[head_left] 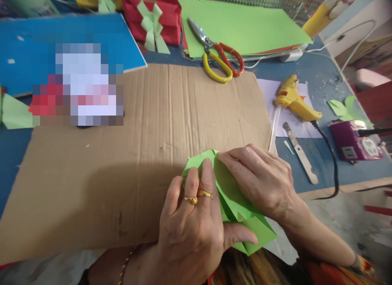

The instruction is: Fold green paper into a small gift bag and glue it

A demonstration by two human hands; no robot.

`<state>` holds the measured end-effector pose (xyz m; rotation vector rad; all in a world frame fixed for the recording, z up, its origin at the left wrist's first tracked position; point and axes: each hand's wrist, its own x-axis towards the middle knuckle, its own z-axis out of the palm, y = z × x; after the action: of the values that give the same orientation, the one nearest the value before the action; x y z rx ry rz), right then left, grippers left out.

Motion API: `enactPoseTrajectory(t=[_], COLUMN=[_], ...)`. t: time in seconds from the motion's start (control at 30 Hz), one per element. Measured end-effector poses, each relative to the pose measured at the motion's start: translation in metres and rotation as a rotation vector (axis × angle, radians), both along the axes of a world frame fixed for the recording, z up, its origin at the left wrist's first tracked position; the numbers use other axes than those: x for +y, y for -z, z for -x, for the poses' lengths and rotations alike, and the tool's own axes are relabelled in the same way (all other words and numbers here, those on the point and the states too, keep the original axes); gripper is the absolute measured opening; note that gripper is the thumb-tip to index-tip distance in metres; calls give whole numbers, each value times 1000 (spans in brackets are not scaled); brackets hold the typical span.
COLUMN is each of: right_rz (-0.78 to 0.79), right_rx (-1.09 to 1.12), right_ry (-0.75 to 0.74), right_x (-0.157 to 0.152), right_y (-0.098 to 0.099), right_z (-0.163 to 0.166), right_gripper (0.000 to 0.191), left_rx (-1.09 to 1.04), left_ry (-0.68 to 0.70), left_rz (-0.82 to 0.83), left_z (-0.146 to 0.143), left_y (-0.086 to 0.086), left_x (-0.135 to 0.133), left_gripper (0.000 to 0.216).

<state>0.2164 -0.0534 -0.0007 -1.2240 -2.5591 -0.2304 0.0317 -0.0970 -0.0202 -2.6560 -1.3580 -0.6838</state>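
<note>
A folded piece of green paper (232, 183) lies at the front edge of a cardboard sheet (147, 109), its near corner reaching past that edge. My left hand (196, 219), with two gold rings, presses on the paper; its fingers are spread and its thumb rests across the lower flap. On the right side of the paper, my right hand (263, 179) has its fingers curled and pressed together, with the fingertips at the top fold. My right thumb is hidden.
Scissors (216, 52) rest between green sheets (245, 25) and the cardboard. A yellow glue gun (297, 99), a metal blade (301, 158) and a purple box (355, 140) lie right. Behind stand a red paper bag (171, 19) and a blue board (131, 52); a blurred patch covers the left.
</note>
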Motion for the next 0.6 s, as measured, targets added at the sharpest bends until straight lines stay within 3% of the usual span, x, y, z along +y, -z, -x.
enactPoseTrajectory(t=[0.6], right_rz=[34], right_rx=[-43], right_ry=[-37], right_x=[2], right_y=[-2], right_z=[0], right_gripper=[34], left_rx=[-14], left_ry=[11], left_rz=[1], left_z=[2], left_y=[0], left_x=[1], left_gripper=[87])
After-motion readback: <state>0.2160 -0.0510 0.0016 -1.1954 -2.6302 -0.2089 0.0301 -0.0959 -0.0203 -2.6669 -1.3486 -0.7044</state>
